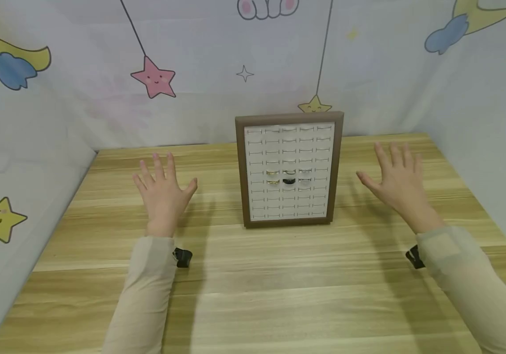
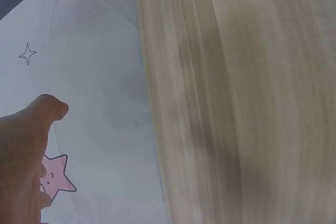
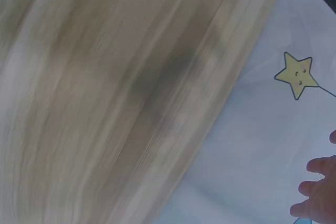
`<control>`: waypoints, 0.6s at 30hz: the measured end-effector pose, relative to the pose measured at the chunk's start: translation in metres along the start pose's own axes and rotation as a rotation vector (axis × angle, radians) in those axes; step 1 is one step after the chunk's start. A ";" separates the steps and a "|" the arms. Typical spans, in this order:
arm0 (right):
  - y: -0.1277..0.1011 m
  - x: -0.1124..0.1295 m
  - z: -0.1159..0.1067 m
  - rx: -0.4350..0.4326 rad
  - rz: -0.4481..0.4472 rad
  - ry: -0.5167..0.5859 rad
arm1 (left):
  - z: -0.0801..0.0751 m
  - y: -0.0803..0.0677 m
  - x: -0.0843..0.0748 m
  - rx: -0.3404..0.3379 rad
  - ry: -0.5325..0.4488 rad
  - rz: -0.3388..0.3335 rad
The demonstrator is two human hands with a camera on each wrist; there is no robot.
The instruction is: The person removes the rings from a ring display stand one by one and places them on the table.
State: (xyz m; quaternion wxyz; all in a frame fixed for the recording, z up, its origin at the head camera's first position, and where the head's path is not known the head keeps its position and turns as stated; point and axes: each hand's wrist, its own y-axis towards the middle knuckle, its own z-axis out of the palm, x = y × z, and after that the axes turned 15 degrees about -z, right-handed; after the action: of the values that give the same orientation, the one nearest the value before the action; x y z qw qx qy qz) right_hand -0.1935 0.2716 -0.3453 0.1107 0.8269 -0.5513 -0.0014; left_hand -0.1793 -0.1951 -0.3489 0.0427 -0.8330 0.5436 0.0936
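The ring tray (image 1: 289,169) stands propped near the desk's (image 1: 253,275) back edge, roughly midway along it, so a careless nudge from either side would likely tip it and spill its rings. The left hand (image 1: 163,189) and right hand (image 1: 398,182) hover on either side of it, fingers spread wide, holding nothing. Brown-framed, its white slotted panel carries a few gold, silver and black rings (image 1: 288,176) mid-panel.

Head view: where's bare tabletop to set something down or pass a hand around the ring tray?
Bare wood lies along the near table edge, in front of the ring tray and between the two sleeves. Smaller free strips run between the tray and the left hand, and between the tray and the right hand. Behind the tray, only a narrow strip before the backdrop.
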 end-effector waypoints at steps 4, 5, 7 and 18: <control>0.004 0.006 -0.002 -0.057 -0.028 0.115 | -0.001 -0.002 -0.003 -0.005 0.008 0.009; 0.005 0.008 -0.002 -0.064 -0.031 0.156 | -0.002 -0.003 -0.004 -0.012 0.008 0.014; 0.008 0.013 -0.004 -0.070 -0.030 0.245 | -0.003 -0.004 -0.007 -0.028 -0.002 0.025; 0.018 0.043 -0.011 -0.093 -0.001 0.628 | -0.007 -0.018 -0.032 -0.297 -0.236 0.200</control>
State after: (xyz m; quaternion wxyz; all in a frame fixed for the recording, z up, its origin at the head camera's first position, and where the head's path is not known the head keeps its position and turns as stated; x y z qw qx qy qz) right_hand -0.1918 0.2283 -0.3262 0.3135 0.7812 -0.4889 0.2288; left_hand -0.1744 -0.1601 -0.3361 -0.0266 -0.7553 0.5952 0.2732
